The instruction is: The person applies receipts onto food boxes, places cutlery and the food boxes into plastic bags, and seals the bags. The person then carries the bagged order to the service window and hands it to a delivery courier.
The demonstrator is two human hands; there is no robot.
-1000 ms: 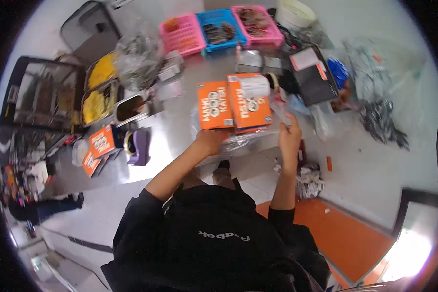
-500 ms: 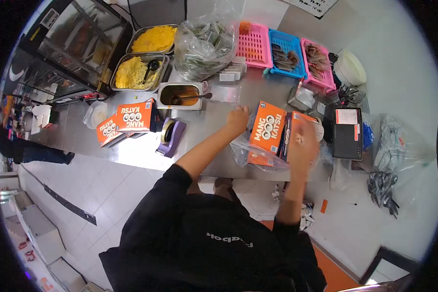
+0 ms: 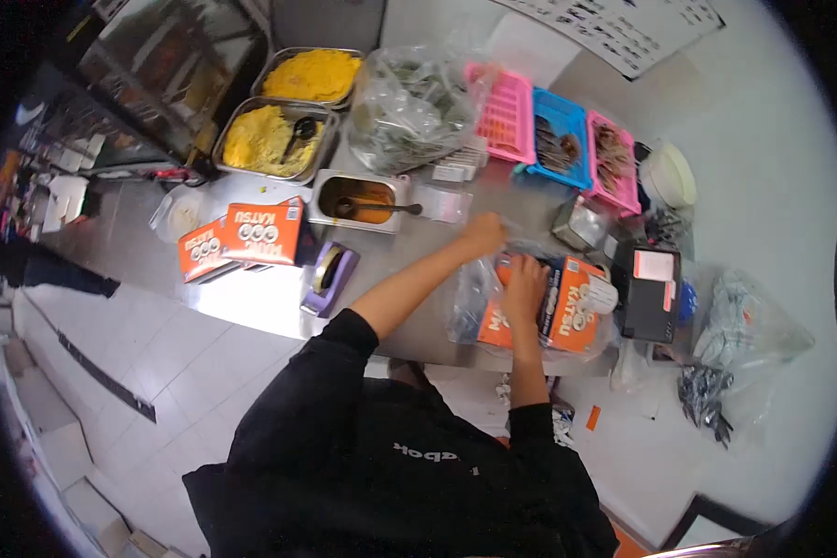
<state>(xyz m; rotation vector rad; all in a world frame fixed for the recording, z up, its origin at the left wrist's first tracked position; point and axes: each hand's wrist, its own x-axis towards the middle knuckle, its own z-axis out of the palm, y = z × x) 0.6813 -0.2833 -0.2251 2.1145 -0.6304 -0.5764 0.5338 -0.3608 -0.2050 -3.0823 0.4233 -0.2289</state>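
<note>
My left hand [image 3: 484,235] is closed at the upper left edge of a clear plastic bag [image 3: 470,302], and seems to pinch its film. My right hand [image 3: 526,285] curls over an orange box [image 3: 495,327] inside the bag, fingers bent around its upper part, covering much of it. Against it on the right stands another orange box [image 3: 581,321] with a dark side and "KATSU" printing. A white ribbed round item [image 3: 599,296] lies on or beside that box; I cannot tell which.
To the left are more orange boxes [image 3: 262,232], a purple tape dispenser [image 3: 329,279] and a steel sauce pan [image 3: 360,202] with a ladle. Behind stand yellow-food trays [image 3: 268,141], a bag of greens [image 3: 414,110] and a blue basket [image 3: 560,139]. A dark tablet [image 3: 652,296] is at right.
My right hand has moved left from the right-hand box onto the left one, which now shows less of its top. The left hand stays at the bag's edge. The view has shifted slightly.
</note>
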